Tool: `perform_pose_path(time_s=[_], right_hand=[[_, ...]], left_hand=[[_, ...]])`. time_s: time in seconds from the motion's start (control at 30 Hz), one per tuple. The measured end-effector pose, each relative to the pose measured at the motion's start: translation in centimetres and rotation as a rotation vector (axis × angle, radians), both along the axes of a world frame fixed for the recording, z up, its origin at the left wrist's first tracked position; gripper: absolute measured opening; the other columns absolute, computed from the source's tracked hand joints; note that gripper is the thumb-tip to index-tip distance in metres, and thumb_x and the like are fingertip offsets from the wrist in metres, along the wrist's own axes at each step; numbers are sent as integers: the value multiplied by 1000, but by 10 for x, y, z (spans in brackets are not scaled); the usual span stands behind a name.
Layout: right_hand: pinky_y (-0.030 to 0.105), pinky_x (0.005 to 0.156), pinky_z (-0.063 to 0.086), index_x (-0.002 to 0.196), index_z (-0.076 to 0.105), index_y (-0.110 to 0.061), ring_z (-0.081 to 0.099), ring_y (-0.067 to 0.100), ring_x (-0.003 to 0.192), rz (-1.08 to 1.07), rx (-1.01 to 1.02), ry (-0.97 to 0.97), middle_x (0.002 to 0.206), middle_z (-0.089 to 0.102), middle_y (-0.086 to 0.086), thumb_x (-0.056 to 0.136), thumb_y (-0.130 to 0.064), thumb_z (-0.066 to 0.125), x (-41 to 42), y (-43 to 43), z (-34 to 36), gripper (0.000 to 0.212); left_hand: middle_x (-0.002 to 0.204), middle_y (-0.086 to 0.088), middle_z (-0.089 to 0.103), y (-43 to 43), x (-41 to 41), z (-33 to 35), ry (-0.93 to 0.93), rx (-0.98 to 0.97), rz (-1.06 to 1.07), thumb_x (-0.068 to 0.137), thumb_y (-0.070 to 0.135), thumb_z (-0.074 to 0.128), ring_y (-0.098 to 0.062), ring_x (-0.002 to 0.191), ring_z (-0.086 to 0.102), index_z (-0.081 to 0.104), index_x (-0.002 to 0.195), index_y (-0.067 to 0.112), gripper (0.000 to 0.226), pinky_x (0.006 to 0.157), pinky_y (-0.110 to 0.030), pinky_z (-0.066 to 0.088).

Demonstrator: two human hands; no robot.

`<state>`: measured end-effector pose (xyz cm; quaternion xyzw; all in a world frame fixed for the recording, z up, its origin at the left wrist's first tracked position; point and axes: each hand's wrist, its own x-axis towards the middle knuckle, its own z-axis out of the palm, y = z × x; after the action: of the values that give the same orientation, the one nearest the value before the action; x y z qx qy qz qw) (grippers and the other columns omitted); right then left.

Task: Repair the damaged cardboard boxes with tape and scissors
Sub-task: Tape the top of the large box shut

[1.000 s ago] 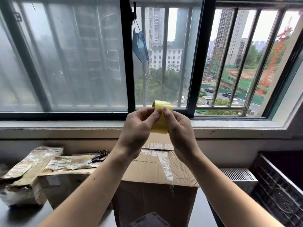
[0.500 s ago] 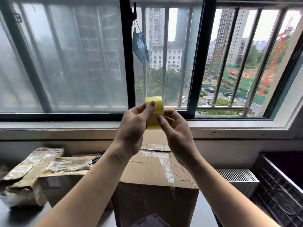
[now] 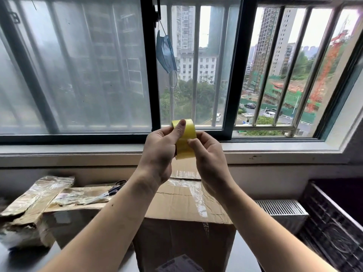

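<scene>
Tape roll (image 3: 185,139) — yellow, held up before the window between your left hand (image 3: 159,154) and right hand (image 3: 209,156), both gripping it. Cardboard box (image 3: 182,205) below. Scissors (image 3: 110,192) — on the flattened box (image 3: 74,202), left.

A roll of yellowish translucent packing tape (image 3: 185,141) is held up in front of the window, edge-on, its broad band facing the camera. Below it stands a tall brown cardboard box (image 3: 182,216), its closed top creased and crossed by strips of clear tape. To its left lies a lower, crumpled cardboard box (image 3: 59,211) with torn flaps and wrinkled clear tape. A pair of black-handled scissors (image 3: 107,193) rests on this box, blades apparently closed, pointing left.
</scene>
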<state>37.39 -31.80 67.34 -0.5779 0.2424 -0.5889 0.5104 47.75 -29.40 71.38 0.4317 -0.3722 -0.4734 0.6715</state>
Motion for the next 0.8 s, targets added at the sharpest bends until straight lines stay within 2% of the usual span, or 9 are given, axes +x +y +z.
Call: perform_pose_path(time_s=[0.1, 0.23, 0.37, 0.47, 0.53, 0.63, 0.8], right_hand=[[22, 70, 50, 100, 65, -5, 61, 11, 76, 14, -7, 15, 82, 68, 2, 98, -2, 51, -1, 1, 1, 15], [24, 70, 50, 97, 66, -7, 61, 12, 76, 11, -7, 15, 81, 69, 2, 85, -14, 51, 1, 1, -2, 21], [21, 76, 51, 106, 67, -7, 66, 10, 84, 91, -13, 40, 88, 73, 0, 99, -5, 56, -3, 1, -4, 14], [23, 76, 51, 104, 70, -4, 66, 12, 83, 78, 16, 32, 90, 74, 5, 98, -12, 60, -4, 0, -3, 14], [23, 76, 51, 104, 70, -4, 66, 11, 82, 65, 15, 49, 89, 73, 5, 99, -10, 58, -3, -1, -4, 14], [22, 76, 51, 108, 68, -4, 65, 8, 82, 102, 31, 67, 89, 73, 2, 100, -7, 55, -6, -1, -5, 16], [22, 79, 53, 111, 66, -6, 67, 8, 86, 166, 42, 51, 91, 74, -1, 100, -6, 53, -11, 2, -6, 17]], left_hand=[[93, -16, 69, 0, 1, -1, 5, -2, 3, 82, 31, 70, -25, 85, 65, 72, 94, 4, 29, 79, -39, 57], [88, -15, 68, -1, 0, -3, 7, -2, 38, 85, 29, 70, -26, 82, 62, 73, 88, 6, 24, 77, -39, 55], [87, -13, 70, -3, 8, -5, 3, 34, 45, 84, 32, 72, -24, 81, 65, 72, 91, 6, 26, 70, -36, 57], [88, -15, 72, -3, 10, -7, -21, 50, 36, 82, 32, 73, -25, 81, 68, 73, 90, 5, 28, 71, -39, 60], [89, -16, 72, -3, 10, -7, -30, 57, 47, 82, 32, 74, -26, 80, 67, 73, 91, 3, 31, 72, -39, 59], [88, -15, 71, -4, 11, -7, -34, 67, 40, 80, 33, 75, -25, 79, 67, 73, 97, 1, 37, 66, -35, 59], [99, -16, 70, -5, 13, -8, -83, 110, 38, 76, 41, 77, -27, 88, 66, 70, 104, 2, 49, 79, -39, 58]])
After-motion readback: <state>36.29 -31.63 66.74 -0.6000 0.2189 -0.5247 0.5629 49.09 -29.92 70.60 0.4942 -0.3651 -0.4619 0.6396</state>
